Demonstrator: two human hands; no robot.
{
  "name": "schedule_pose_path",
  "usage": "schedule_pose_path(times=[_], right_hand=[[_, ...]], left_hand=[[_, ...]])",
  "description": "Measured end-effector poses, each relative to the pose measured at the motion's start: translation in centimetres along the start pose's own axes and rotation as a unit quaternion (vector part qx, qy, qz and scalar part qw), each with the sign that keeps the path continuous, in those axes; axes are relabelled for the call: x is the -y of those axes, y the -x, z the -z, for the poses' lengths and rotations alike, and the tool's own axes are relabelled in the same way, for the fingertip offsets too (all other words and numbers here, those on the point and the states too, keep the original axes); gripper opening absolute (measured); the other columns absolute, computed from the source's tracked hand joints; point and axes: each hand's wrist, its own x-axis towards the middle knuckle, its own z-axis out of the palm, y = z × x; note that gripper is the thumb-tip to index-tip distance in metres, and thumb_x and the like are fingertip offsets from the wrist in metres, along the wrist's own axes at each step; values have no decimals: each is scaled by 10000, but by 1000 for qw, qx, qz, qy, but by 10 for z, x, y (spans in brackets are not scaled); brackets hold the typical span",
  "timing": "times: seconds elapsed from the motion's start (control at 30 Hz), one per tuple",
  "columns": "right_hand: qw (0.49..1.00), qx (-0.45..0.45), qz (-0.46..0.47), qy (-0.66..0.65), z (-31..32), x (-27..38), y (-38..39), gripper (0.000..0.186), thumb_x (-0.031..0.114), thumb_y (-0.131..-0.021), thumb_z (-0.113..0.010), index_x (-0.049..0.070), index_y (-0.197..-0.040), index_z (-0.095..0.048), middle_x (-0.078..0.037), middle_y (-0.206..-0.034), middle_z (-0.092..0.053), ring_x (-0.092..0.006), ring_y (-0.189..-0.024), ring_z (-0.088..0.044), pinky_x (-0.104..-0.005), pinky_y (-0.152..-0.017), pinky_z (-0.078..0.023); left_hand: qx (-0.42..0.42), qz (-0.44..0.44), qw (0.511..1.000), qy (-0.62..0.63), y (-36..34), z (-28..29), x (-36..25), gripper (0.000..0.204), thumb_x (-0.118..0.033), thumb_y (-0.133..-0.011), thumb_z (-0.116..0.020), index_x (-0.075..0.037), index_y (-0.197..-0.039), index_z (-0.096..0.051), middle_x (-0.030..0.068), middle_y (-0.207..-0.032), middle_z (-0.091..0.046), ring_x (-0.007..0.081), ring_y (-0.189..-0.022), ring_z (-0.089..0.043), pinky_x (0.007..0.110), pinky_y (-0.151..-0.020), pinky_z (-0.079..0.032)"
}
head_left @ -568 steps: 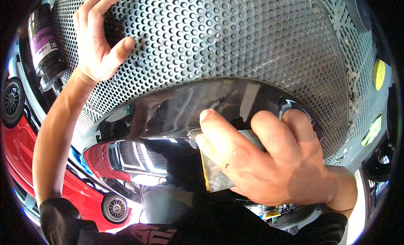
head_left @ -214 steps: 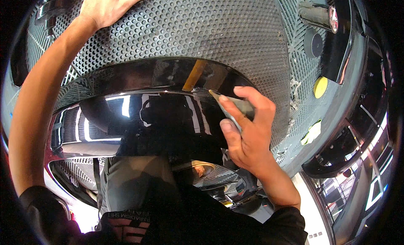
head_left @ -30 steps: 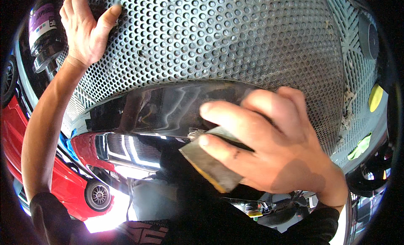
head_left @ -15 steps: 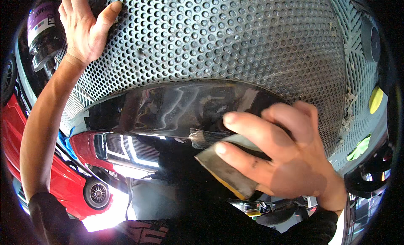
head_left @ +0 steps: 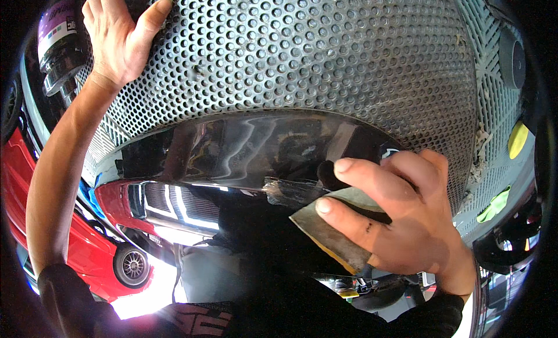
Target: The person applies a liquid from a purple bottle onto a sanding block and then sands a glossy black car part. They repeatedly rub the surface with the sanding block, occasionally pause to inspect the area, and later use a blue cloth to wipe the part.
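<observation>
Low on the right, the right hand (head_left: 407,222) pinches a folded sheet of sandpaper (head_left: 334,233), grey on its face with a yellow edge along the lower fold. The index and middle fingers (head_left: 372,178) lie stretched across the top of the sheet and press it against the glossy black panel (head_left: 244,149); the thumb is hidden beneath. The sheet sits at the panel's lower right rim, just beside a dull, scuffed patch (head_left: 293,190) where the shine breaks. Elsewhere the panel is mirror-bright and gives back warped reflections.

Up at the top left, the left hand (head_left: 119,38) is spread flat, palm down, thumb splayed to the right, resting on the perforated grey mesh (head_left: 325,59) that the panel lies on. It grips nothing. Its bare forearm runs down the left side to a dark sleeve (head_left: 70,297).

Just left of that hand stands a dark bottle (head_left: 58,41) with a purple and white label, touching the mesh's edge as far as can be told. On the far right the mesh gives way to a slotted grid (head_left: 494,105), with a yellow pad (head_left: 517,139) and a green scrap (head_left: 494,204) near it. Below the mesh on the left shows a red car (head_left: 87,245) with one wheel in sight.
</observation>
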Motion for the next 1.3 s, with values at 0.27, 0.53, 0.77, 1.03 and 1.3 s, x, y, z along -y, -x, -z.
schedule_pose_path(times=[0.27,0.53,0.77,1.03,1.3], right_hand=[[998,-40,44,-4,-16,1,-29,463,267,-656,-815,246,-1116,-769,-14,-1374,-609,-248,-1089,-488,-444,-862,-427],[1000,15,7,25,1,4,0,484,297,-717,-837,293,-1190,-736,-8,-1342,-616,-248,-1049,-488,-440,-851,-399],[998,-18,45,42,-9,2,-18,503,304,-695,-811,274,-1194,-746,-11,-1363,-607,-250,-1055,-490,-439,-854,-415],[999,-17,23,33,-7,8,-18,465,291,-693,-805,256,-1153,-750,-5,-1365,-607,-252,-1066,-488,-438,-850,-421],[999,1,2,34,0,0,3,463,312,-694,-834,284,-1147,-744,-12,-1342,-613,-263,-1063,-488,-432,-867,-401]], left_hand=[[-16,-27,999,8,0,-5,-2,768,-623,-883,-488,-2,-1334,-442,257,-1370,-398,369,-1254,-428,564,-1093,-348],[-4,-10,1000,-10,1,-2,8,803,-663,-878,-478,-5,-1336,-440,260,-1370,-398,371,-1257,-427,580,-1085,-350],[-13,-14,1000,11,1,-2,0,798,-681,-881,-469,-27,-1336,-434,243,-1368,-399,355,-1242,-430,587,-1082,-344],[-23,-28,999,6,-4,-1,-18,794,-678,-882,-470,-29,-1338,-437,246,-1374,-396,361,-1255,-425,584,-1086,-343],[-14,4,999,-29,3,-7,11,801,-682,-888,-461,-16,-1333,-444,260,-1381,-393,372,-1261,-427,584,-1081,-349]])
